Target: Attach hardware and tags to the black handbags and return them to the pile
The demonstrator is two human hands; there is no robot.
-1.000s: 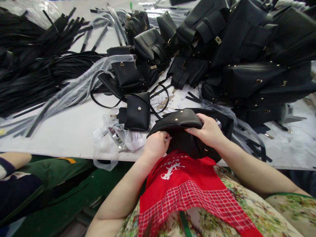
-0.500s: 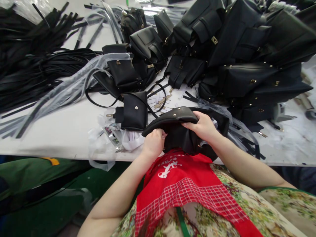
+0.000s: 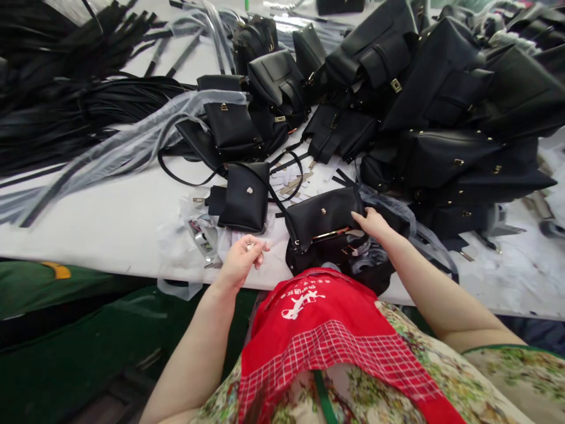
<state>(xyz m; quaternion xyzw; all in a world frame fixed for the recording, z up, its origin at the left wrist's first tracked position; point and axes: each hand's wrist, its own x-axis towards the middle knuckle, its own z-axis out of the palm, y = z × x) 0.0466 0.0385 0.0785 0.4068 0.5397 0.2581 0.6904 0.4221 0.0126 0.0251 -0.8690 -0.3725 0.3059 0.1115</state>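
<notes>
A black handbag (image 3: 324, 213) lies at the table's front edge, its zipped opening towards me and a small metal fitting on its upper face. My right hand (image 3: 374, 225) pinches the bag's right edge between thumb and fingers. Left of the bag and apart from it, my left hand (image 3: 247, 256) hovers over the table edge with curled fingers; something small and shiny shows at them, too small to name. Just beyond that hand lies a small black pouch bag (image 3: 247, 197). A tape dispenser (image 3: 203, 244) stands beside it among clear plastic.
Black bags (image 3: 441, 76) are piled at the back and right. Bundles of black straps (image 3: 88, 106) and plastic-wrapped strips (image 3: 115, 147) cover the left. Paper scraps (image 3: 289, 179) lie mid-table on the white tabletop (image 3: 101, 235). Clear plastic sleeving (image 3: 406, 212) lies right of the handbag.
My left hand has let go of the handbag and moved left. The bag has come down from a tilted, raised position to lie on the table, my right hand still at its right side.
</notes>
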